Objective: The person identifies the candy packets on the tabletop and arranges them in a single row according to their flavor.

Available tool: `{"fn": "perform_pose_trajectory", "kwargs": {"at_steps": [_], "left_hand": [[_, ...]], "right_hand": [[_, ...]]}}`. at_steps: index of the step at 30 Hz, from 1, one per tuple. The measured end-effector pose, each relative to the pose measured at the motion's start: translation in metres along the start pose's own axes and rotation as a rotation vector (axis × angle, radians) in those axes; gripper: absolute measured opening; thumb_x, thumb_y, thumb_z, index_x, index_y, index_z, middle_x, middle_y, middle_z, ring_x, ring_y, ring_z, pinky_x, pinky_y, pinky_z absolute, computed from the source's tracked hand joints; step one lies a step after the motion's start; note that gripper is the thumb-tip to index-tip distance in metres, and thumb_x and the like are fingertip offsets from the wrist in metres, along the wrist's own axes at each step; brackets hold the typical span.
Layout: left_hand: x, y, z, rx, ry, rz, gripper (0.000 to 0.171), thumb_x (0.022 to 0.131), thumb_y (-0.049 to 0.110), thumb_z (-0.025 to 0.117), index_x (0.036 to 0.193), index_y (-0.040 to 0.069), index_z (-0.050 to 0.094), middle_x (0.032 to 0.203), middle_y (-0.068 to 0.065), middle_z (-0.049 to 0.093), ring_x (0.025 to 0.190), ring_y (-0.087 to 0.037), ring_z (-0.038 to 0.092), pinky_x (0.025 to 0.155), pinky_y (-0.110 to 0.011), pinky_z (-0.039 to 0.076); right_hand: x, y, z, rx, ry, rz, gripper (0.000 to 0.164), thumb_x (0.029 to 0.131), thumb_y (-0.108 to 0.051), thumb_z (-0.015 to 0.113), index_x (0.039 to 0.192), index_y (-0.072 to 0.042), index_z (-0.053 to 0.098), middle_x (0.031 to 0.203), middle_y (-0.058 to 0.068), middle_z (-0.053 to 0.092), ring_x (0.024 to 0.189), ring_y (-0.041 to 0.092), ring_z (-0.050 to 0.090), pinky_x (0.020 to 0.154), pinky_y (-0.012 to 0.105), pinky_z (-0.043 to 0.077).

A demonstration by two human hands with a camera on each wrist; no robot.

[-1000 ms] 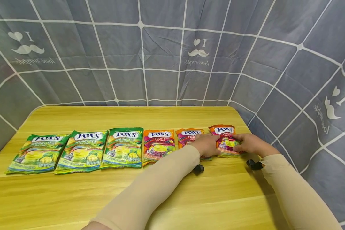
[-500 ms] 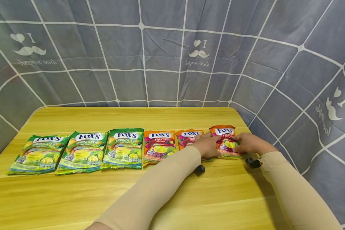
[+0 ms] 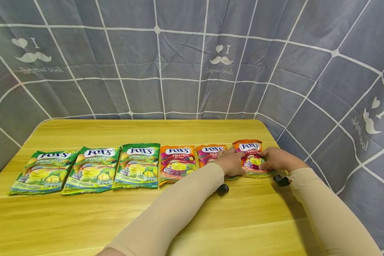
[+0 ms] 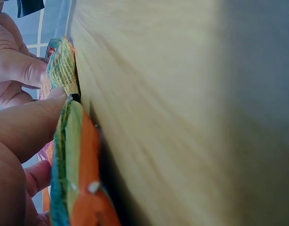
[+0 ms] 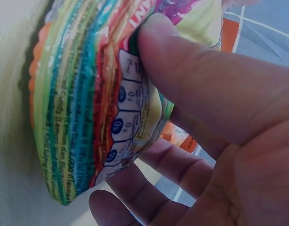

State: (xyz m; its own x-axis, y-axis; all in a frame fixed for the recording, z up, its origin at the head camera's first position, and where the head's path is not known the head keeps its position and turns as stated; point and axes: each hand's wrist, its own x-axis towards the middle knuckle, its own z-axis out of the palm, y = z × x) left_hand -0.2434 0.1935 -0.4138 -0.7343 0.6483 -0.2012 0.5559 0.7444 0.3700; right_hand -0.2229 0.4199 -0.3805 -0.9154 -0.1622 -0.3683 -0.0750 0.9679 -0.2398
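At the right end of a row of candy bags, an orange-and-purple Fox's Fruits candy bag (image 3: 248,147) lies between my two hands. My right hand (image 3: 282,159) grips its right side; in the right wrist view the thumb (image 5: 182,61) presses the wrapper near the printed edge. My left hand (image 3: 230,162) reaches over the middle Fruits bag (image 3: 206,153), partly covering it, with its fingers extended to the left side of the end bag. The left wrist view has the left thumb (image 4: 29,125) where the two bags meet.
Another Fruits bag (image 3: 177,161) lies farther left. Beyond it are three green Spring Tea bags, the nearest one (image 3: 137,165) beside the Fruits bags. All rest on a wood-grain table (image 3: 83,220), with a grey checked curtain (image 3: 179,53) around its back and sides.
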Motion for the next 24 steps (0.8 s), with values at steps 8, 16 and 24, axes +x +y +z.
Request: {"fn": "perform_pose_trajectory", "kwargs": {"at_steps": [8, 16, 24], "left_hand": [[-0.0015, 0.0006, -0.0014, 0.023, 0.002, 0.006, 0.078, 0.096, 0.060, 0.069, 0.163, 0.033, 0.040, 0.166, 0.002, 0.043, 0.158, -0.016, 0.029, 0.131, -0.049, 0.021], [-0.0015, 0.0016, -0.0014, 0.020, 0.003, 0.003, 0.077, 0.096, 0.058, 0.070, 0.163, 0.031, 0.041, 0.166, 0.002, 0.043, 0.159, -0.016, 0.028, 0.131, -0.048, 0.020], [-0.0009, 0.0025, 0.0002, 0.031, 0.005, -0.013, 0.077, 0.095, 0.060, 0.070, 0.162, 0.034, 0.041, 0.166, 0.002, 0.042, 0.158, -0.017, 0.029, 0.130, -0.047, 0.023]], "right_hand": [[0.0009, 0.0004, -0.0003, 0.006, -0.003, 0.011, 0.066, 0.093, -0.024, 0.081, 0.145, 0.008, 0.057, 0.143, 0.033, 0.059, 0.125, 0.046, 0.060, 0.107, 0.062, 0.049], [0.0026, 0.0011, 0.0007, -0.003, -0.007, 0.010, 0.066, 0.092, -0.025, 0.082, 0.145, 0.007, 0.057, 0.143, 0.033, 0.058, 0.119, 0.041, 0.061, 0.106, 0.060, 0.049], [0.0042, 0.0014, 0.0011, -0.010, -0.002, 0.002, 0.065, 0.093, -0.023, 0.081, 0.145, 0.007, 0.056, 0.142, 0.032, 0.060, 0.111, 0.034, 0.062, 0.102, 0.056, 0.052]]}}
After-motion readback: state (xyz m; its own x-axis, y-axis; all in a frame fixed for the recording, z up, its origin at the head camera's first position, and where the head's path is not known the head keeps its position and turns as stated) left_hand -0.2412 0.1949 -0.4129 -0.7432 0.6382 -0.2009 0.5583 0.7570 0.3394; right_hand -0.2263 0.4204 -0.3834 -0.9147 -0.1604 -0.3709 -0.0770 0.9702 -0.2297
